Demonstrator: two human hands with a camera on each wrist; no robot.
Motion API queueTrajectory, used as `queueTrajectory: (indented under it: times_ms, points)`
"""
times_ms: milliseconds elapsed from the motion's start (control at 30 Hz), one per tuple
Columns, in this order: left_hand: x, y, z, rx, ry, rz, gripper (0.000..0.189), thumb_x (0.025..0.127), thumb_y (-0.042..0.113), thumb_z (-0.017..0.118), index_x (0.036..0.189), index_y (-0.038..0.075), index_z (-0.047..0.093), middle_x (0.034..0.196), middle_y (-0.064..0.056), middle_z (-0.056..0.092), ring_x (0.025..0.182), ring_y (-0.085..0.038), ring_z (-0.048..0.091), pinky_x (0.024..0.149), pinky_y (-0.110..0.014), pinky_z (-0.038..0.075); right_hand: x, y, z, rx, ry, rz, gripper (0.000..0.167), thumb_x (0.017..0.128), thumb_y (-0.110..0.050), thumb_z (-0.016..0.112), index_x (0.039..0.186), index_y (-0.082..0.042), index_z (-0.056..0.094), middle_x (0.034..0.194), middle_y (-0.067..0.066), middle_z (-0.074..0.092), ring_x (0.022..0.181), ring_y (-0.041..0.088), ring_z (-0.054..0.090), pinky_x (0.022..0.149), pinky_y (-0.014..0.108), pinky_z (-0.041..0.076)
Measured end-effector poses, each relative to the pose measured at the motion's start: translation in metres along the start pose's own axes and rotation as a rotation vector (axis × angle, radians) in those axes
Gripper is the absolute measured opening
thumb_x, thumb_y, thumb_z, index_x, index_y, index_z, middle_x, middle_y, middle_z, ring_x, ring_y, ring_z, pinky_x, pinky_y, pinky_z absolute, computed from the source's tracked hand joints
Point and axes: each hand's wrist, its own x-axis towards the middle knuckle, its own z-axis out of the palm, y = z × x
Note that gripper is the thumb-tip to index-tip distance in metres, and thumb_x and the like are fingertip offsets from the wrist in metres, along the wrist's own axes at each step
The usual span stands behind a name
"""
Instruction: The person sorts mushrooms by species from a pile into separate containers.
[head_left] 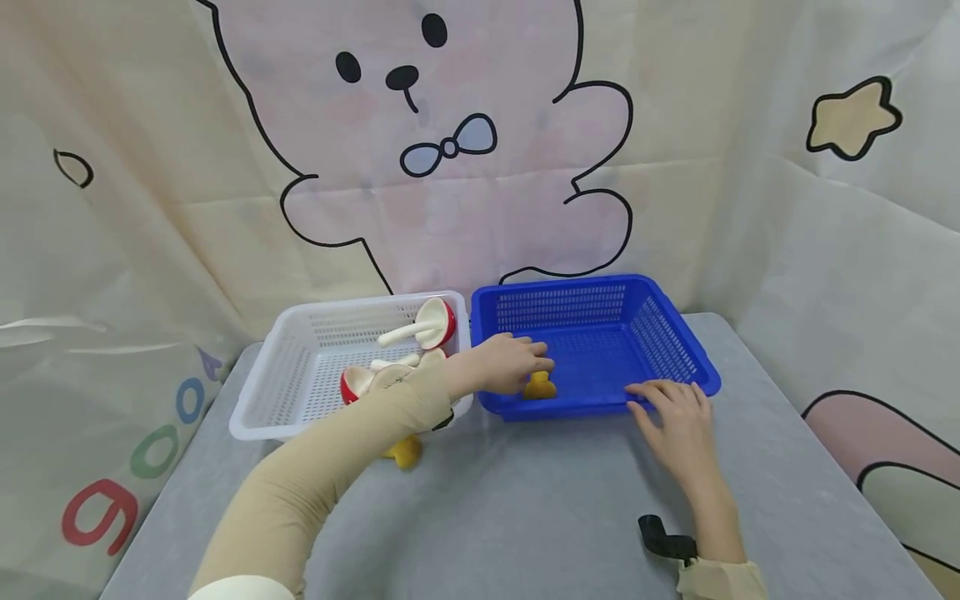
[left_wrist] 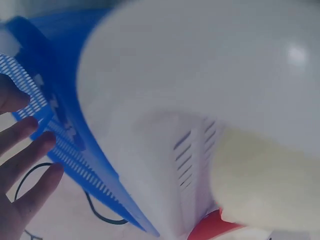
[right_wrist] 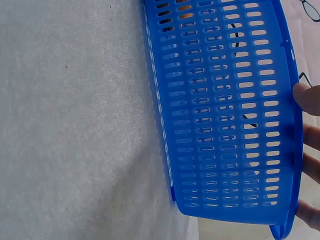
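Note:
My left hand [head_left: 510, 364] reaches over the left end of the blue basket [head_left: 592, 408], its fingers loosely spread in the left wrist view. Right below those fingers, inside the basket, is a small yellow object [head_left: 540, 387], partly hidden by the hand. At the basket's near right corner my right hand [head_left: 678, 429] holds the rim, with the thumb [right_wrist: 306, 97] lapping over the edge and the fingers beyond it. Under my left forearm, a second yellow object [head_left: 407, 452] shows partly on the table.
The white basket [head_left: 258, 400] stands left of the blue one and holds several ladles with red outsides and white handles, such as one ladle [head_left: 435, 323] at its far right corner. Grey cloth covers the table [head_left: 487, 508]. A printed curtain [head_left: 675, 208] hangs close behind the baskets.

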Motion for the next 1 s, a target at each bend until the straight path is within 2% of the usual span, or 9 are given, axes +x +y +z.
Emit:
queueTrajectory:
  times_ms: [267, 433, 900, 1000]
  points:
    - [-0.025, 0.01, -0.002, -0.013, 0.14, -0.035, 0.035, 0.093, 0.022, 0.056, 0.128, 0.027, 0.058, 0.117, 0.005, 0.063, 0.1, -0.014, 0.06, 0.08, -0.024, 0.051, -0.001, 0.004, 0.004, 0.007, -0.006, 0.007, 0.019, 0.08, -0.007, 0.074, 0.099, -0.009, 0.071, 0.099, 0.013, 0.067, 0.104, 0.037, 0.055, 0.102, 0.07, 0.025]
    - [-0.045, 0.019, -0.001, 0.016, 0.229, -0.053, 0.036, 0.092, 0.02, 0.057, 0.127, 0.026, 0.058, 0.12, 0.004, 0.063, 0.101, -0.015, 0.062, 0.073, -0.024, 0.05, 0.0, 0.005, 0.005, 0.008, -0.008, 0.007, 0.019, 0.08, -0.007, 0.074, 0.099, -0.009, 0.071, 0.099, 0.014, 0.067, 0.103, 0.037, 0.055, 0.102, 0.07, 0.025]
    - [-0.093, 0.041, 0.024, 0.045, 0.422, -0.122, 0.036, 0.09, 0.028, 0.065, 0.125, 0.026, 0.059, 0.122, 0.004, 0.064, 0.106, -0.015, 0.062, 0.084, -0.028, 0.052, 0.001, 0.003, 0.003, 0.019, -0.02, 0.017, 0.02, 0.081, -0.006, 0.073, 0.101, -0.009, 0.07, 0.101, 0.015, 0.066, 0.105, 0.038, 0.053, 0.103, 0.07, 0.024]
    - [-0.103, 0.047, 0.029, 0.069, 0.483, -0.145, 0.033, 0.09, 0.029, 0.064, 0.123, 0.026, 0.061, 0.12, 0.004, 0.065, 0.107, -0.015, 0.062, 0.086, -0.028, 0.052, 0.001, 0.003, 0.004, 0.021, -0.025, 0.018, 0.019, 0.082, -0.006, 0.073, 0.101, -0.008, 0.07, 0.101, 0.015, 0.066, 0.105, 0.039, 0.053, 0.104, 0.07, 0.023]
